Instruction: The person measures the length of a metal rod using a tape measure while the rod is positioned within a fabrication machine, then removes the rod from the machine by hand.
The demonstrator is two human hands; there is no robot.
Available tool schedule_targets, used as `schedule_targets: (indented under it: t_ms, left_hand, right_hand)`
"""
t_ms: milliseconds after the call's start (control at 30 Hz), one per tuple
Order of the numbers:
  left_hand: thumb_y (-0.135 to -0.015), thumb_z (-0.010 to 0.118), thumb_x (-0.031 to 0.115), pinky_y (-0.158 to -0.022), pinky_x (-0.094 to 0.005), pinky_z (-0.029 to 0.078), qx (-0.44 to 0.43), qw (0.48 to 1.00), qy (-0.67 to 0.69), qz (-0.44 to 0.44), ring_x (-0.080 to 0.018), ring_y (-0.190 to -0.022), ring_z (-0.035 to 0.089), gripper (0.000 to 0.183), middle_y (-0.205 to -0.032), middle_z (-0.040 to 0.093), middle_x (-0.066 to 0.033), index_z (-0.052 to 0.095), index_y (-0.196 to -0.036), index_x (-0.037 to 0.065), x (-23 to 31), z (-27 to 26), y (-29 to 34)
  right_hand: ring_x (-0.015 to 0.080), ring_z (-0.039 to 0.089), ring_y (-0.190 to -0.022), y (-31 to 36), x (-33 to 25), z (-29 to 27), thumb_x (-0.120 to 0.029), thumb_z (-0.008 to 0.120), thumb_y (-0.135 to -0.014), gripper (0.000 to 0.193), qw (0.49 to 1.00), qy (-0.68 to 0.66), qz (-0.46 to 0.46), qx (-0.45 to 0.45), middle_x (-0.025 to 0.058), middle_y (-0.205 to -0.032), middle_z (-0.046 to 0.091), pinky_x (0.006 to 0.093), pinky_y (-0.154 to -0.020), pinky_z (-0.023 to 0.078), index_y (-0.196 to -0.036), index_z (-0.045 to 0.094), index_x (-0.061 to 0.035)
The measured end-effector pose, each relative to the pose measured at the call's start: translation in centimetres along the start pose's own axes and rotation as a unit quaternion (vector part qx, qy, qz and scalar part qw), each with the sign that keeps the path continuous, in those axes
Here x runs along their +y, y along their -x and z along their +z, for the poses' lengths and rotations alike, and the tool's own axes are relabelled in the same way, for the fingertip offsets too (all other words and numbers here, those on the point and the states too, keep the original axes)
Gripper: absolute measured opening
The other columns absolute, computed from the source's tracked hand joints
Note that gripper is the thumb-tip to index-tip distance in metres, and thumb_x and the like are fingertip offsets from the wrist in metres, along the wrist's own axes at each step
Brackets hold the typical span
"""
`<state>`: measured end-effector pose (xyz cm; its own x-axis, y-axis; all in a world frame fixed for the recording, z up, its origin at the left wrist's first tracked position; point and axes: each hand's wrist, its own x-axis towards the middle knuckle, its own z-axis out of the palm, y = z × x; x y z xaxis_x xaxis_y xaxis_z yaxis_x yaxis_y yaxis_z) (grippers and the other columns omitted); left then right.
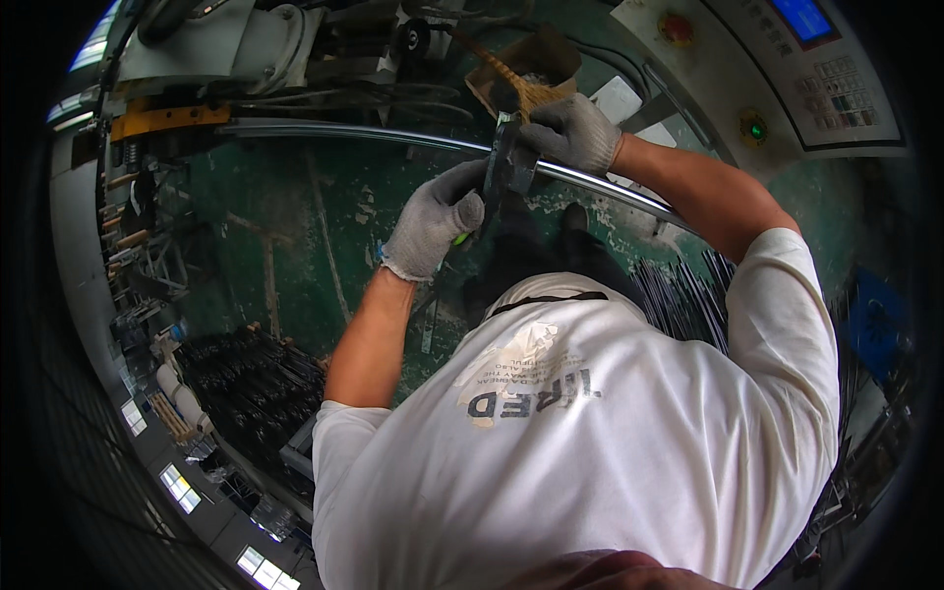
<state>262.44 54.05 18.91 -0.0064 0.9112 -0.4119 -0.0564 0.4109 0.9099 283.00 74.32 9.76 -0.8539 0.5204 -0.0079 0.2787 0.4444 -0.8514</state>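
A long shiny metal tube (629,196) crosses in front of me from left to right. It passes through or behind a dark metal block (504,163), which stands across it; which of the two I cannot tell. My left hand (433,218), in a grey knit glove, grips the block's left side, its fingertips partly hidden. A small bright green spot shows by that thumb. On the block's upper right, my gloved right hand (575,135) is closed, with fingers curled in at its top edge. What those fingers pinch is hidden. A dark rounded knob (504,95) sits just above.
Beyond my hands is an open cardboard box (551,61) with yellow material beside it. A control panel (787,74) with buttons and a screen stands far right. Machinery with a yellow part (167,118) holds the far left. Bundled dark rods (678,300) lie near my right side.
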Motion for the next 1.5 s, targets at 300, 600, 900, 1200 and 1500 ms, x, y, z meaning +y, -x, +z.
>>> schedule_targets:
  t_ms: [300,600,900,1200,1500]
  left_hand:
    - [-0.074,0.084,0.083,-0.095,-0.0275,0.054,0.010,1.000,-0.002,0.002,-0.0148,-0.114,0.066,0.124,-0.131,0.072,-0.0105,0.055,-0.152,-0.009,-1.4,-0.1,-0.1]
    - [-0.083,0.080,0.079,-0.081,-0.0255,0.053,0.043,0.999,0.023,-0.006,-0.0093,-0.099,0.065,0.108,-0.121,0.073,-0.0052,0.060,-0.149,-0.004,-1.2,0.9,0.9]
    - [-0.082,0.085,0.074,-0.075,-0.0240,0.050,0.070,0.995,0.065,0.023,-0.0081,-0.090,0.063,0.105,-0.112,0.072,-0.0022,0.061,-0.148,-0.003,-2.0,2.6,0.4]
    - [-0.085,0.088,0.064,-0.077,-0.0241,0.052,0.057,0.992,0.109,0.015,-0.0082,-0.089,0.063,0.096,-0.114,0.072,-0.0025,0.061,-0.147,-0.003,-2.2,2.6,0.9]
    - [-0.082,0.092,0.061,-0.102,-0.0312,0.054,0.006,0.994,0.110,0.021,-0.0162,-0.116,0.067,0.094,-0.133,0.071,-0.0077,0.063,-0.146,-0.003,-3.6,1.1,-0.1]
  right_hand:
    - [0.0299,0.073,-0.064,-0.5,1.2,-0.2,-0.032,0.071,-0.104,0.034,0.997,-0.008,-0.074,0.007,0.0200,-0.080,0.077,0.0424,-0.066,0.059,-0.103,0.081,0.0015]
    - [0.0335,0.070,-0.064,-1.7,3.1,1.1,-0.029,0.071,-0.101,0.031,0.980,-0.051,-0.189,0.038,0.0216,-0.077,0.071,0.0440,-0.063,0.056,-0.093,0.077,0.0006]
    - [0.0339,0.070,-0.064,-0.7,3.2,0.2,-0.028,0.071,-0.102,0.031,0.980,-0.029,-0.194,0.033,0.0201,-0.075,0.071,0.0443,-0.062,0.057,-0.093,0.079,0.0006]
    - [0.0326,0.064,-0.057,-0.7,2.7,-0.2,-0.027,0.074,-0.099,0.032,0.983,-0.024,-0.184,0.014,0.0186,-0.068,0.065,0.0449,-0.057,0.052,-0.085,0.075,0.0015]
    - [0.0336,0.061,-0.054,-1.4,3.0,-0.4,-0.024,0.077,-0.096,0.030,0.972,-0.020,-0.233,0.033,0.0186,-0.065,0.062,0.0447,-0.055,0.049,-0.080,0.072,0.0014]
